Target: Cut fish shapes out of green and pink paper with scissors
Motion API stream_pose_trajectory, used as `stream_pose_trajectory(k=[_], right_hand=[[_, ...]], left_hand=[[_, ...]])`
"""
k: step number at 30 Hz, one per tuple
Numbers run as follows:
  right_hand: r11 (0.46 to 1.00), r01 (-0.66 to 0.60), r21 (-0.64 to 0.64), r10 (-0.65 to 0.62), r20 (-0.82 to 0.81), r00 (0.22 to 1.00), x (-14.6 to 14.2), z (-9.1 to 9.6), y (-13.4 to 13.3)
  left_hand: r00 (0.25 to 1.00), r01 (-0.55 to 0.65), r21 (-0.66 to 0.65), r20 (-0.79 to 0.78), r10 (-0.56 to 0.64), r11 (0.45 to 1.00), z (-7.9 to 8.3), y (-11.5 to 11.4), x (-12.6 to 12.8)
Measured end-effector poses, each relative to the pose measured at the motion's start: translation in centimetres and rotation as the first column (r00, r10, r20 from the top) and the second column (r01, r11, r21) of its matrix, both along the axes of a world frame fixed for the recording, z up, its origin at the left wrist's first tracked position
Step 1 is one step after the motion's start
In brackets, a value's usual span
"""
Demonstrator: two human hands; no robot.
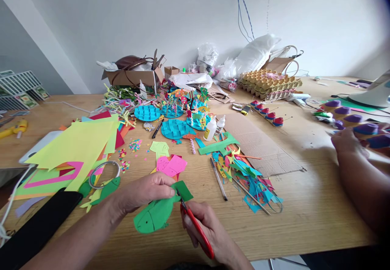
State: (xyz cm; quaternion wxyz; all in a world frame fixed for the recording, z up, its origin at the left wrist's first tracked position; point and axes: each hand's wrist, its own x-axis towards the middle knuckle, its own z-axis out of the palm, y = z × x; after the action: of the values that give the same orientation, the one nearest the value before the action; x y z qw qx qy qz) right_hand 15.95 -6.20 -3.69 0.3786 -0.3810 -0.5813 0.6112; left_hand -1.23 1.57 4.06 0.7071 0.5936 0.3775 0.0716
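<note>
The fish point(152, 217) in my left grip point(146, 193) is plain green, with an eye and gill line drawn in dark ink. The scissors point(196, 229) in my right grip point(215, 229) have red handles. Beyond them lie pink paper point(171, 165), yellow-green sheets point(79, 144), turquoise discs point(176, 128) with a raised grid, and scraps point(252, 180) in blue, green and orange. The confetti point(135, 144) is many-coloured, the cardboard point(258, 144) brown, the caps point(343, 110) purple, and the desk point(304, 209) pale wood grain.

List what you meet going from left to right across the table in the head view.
Yellow glue gun → yellow paper → green paper fish → red scissors → cardboard sheet → another person's hand.
</note>
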Motion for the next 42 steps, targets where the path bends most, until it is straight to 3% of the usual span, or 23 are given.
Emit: stream_pose_trajectory(k=[9, 22, 34, 38, 42], right_hand=[[0.998, -0.029, 0.049, 0.025, 0.090, 0.996, 0.5, 0.6, 0.3], [0.984, -0.080, 0.156, 0.043, 0.227, 0.973, 1.2, 1.2, 0.4], [0.994, -0.101, 0.029, 0.098, 0.072, 0.993, 1.4, 0.5, 0.6], [0.995, -0.103, -0.001, 0.103, 0.075, 0.992, 1.3, 0.7, 0.6], [0.994, -0.087, 0.062, 0.077, 0.152, 0.985, 1.4, 1.1, 0.6]], left_hand=[[0.994, 0.104, 0.021, -0.045, -0.103, 0.994, 0.1, 0.9, -0.2], [0.971, 0.190, -0.118, -0.125, -0.205, 0.975, 0.8, 1.9, -0.1], [0.962, 0.230, -0.120, -0.123, -0.244, 0.966, 1.1, 2.5, 0.8], [0.963, 0.227, -0.114, -0.119, -0.240, 0.967, 1.0, 2.4, 0.7], [0.963, 0.233, -0.097, -0.118, -0.244, 0.968, 1.1, 2.4, 0.8]])
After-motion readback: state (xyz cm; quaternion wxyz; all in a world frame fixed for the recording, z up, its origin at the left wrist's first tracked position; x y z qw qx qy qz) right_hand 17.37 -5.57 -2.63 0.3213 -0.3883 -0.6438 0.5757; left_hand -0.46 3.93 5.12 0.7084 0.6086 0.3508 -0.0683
